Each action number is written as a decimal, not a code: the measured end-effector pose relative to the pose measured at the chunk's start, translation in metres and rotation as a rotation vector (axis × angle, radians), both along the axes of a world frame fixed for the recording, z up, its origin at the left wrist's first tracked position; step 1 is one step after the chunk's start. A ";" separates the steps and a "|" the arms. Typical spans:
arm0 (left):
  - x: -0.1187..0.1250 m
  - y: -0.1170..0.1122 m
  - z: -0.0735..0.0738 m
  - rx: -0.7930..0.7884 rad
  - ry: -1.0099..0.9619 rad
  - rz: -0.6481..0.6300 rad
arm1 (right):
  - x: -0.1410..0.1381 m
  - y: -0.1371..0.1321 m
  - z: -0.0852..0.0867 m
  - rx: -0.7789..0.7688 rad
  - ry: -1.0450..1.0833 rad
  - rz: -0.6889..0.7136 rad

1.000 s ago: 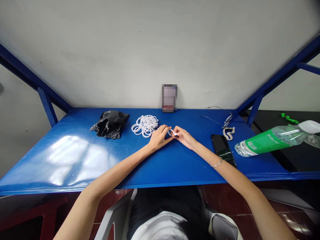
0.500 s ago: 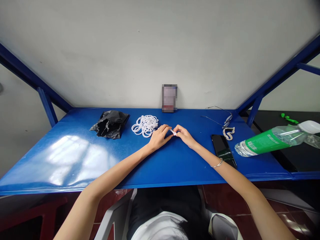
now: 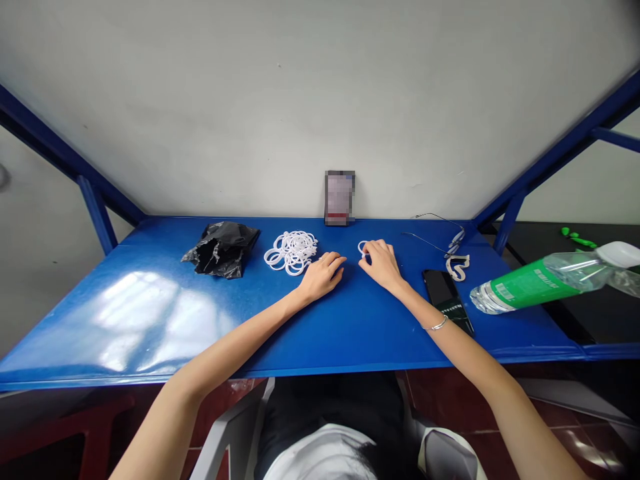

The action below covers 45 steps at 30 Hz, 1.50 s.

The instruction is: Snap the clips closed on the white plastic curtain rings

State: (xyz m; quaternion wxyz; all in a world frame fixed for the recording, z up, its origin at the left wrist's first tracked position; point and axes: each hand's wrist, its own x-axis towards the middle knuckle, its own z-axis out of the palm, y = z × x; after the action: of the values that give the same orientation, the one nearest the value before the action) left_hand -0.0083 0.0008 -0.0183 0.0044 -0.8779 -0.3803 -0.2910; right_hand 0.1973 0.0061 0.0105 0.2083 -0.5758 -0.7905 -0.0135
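Note:
A pile of thin white loops (image 3: pixel 293 251), which look like hair ties, lies on the blue tabletop (image 3: pixel 325 333). My left hand (image 3: pixel 321 277) rests just right of the pile, its fingers loosely apart with nothing between them. Farther right, my right hand (image 3: pixel 381 264) pinches a single white loop (image 3: pixel 361 247) between thumb and fingers, low over the table. Part of that loop is hidden behind the fingertips. A bracelet circles my right wrist.
A crumpled black plastic bag (image 3: pixel 223 250) lies left of the pile. A phone with a blurred screen (image 3: pixel 339 199) leans on the wall. To the right are glasses (image 3: pixel 454 241), a white curved piece (image 3: pixel 457 268), a black phone (image 3: pixel 447 300) and a green-labelled bottle (image 3: pixel 540 283).
My hands have parted. The right hand has moved right and slightly away from me with the white loop, which was between both hands. The left hand has let go and stayed nearly in place.

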 end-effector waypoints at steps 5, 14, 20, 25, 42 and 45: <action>0.000 0.000 0.001 0.014 0.012 -0.024 | 0.021 0.012 -0.001 0.005 -0.125 -0.143; 0.000 0.000 0.002 0.046 0.042 -0.026 | 0.032 0.018 -0.003 -0.046 -0.169 -0.212; 0.001 0.000 0.000 0.074 0.064 -0.022 | 0.032 0.018 -0.003 -0.129 -0.195 -0.226; 0.000 -0.001 0.002 0.181 0.104 -0.003 | 0.034 0.019 -0.004 -0.137 -0.195 -0.224; -0.059 0.027 0.018 0.035 0.014 0.352 | 0.039 0.020 -0.007 -0.121 -0.172 -0.183; -0.059 0.029 0.015 0.046 0.032 0.344 | 0.039 0.020 -0.008 -0.118 -0.167 -0.184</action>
State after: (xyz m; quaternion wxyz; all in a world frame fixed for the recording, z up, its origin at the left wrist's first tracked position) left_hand -0.0674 0.0297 -0.0031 0.0802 -0.8039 -0.5183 -0.2806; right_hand 0.2368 0.0265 0.0029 0.1054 -0.6541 -0.7483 -0.0340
